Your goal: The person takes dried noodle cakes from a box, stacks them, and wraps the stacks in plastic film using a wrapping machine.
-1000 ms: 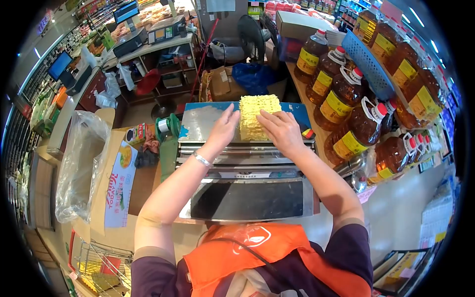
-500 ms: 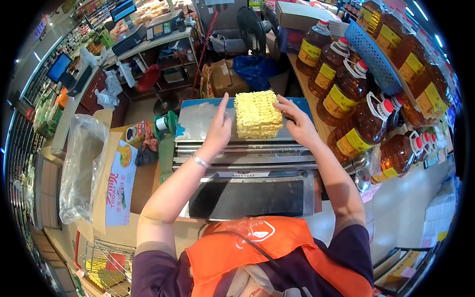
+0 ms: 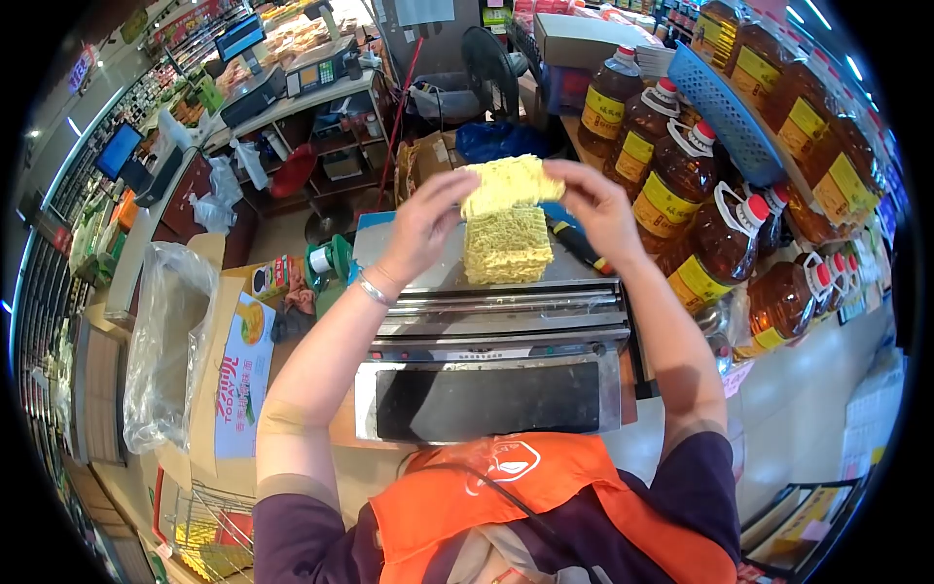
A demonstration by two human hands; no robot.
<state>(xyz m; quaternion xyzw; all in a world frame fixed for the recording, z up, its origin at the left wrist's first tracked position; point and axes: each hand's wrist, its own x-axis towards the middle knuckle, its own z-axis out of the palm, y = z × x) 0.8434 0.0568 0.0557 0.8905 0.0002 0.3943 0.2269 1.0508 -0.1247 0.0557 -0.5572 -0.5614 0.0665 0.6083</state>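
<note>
A pale yellow block of dried noodles (image 3: 511,185) is held up between my two hands. My left hand (image 3: 428,222) grips its left end and my right hand (image 3: 598,214) its right end. Just below it, a stack of noodle blocks (image 3: 506,251) sits on the metal top of a film-wrapping machine (image 3: 428,275). Metal rollers run across the machine in front of the stack, with a dark flat plate (image 3: 486,399) nearer my body. Beside my right hand lies a tool with a black, yellow and red handle (image 3: 581,248), partly hidden.
At left stands an open printed carton (image 3: 243,380) with a clear plastic bag (image 3: 165,341) in it. A green reel (image 3: 331,260) is beside the machine. Large oil bottles (image 3: 671,190) and a blue basket (image 3: 725,112) line the right side. A shopping cart (image 3: 209,530) is at lower left.
My hands have closed on the top noodle block, which is now lifted and tilted above the rest of the stack. Before, my hands were spread beside the stack. The handled tool has come into view.
</note>
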